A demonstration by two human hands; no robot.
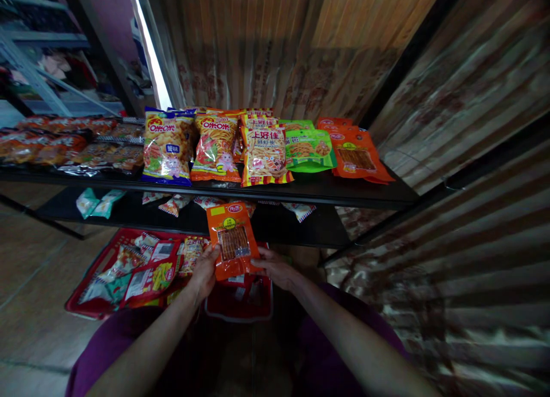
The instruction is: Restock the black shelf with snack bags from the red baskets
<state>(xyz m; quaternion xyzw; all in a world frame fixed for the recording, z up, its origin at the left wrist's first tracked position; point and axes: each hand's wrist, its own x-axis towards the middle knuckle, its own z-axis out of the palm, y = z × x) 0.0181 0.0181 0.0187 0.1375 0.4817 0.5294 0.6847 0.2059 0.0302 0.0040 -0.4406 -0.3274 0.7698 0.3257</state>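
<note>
An orange snack packet (233,239) with a clear window showing brown sticks is held upright in front of the lower shelf. My left hand (205,274) grips its lower left edge, and my right hand (275,267) grips its lower right edge. Similar orange packets (354,156) stand at the right end of the upper shelf, beside green packets (307,149). Below the held packet is a red basket (240,317) with a few items inside. Another red basket (86,311), to the left, holds several snack bags.
The black upper shelf (326,195) carries yellow, red and blue snack bags (167,148) and rows of dark packets (51,148). Small bags lie on the lower shelf (318,231). Metal shelf posts and a brown striped curtain (455,213) stand at the right.
</note>
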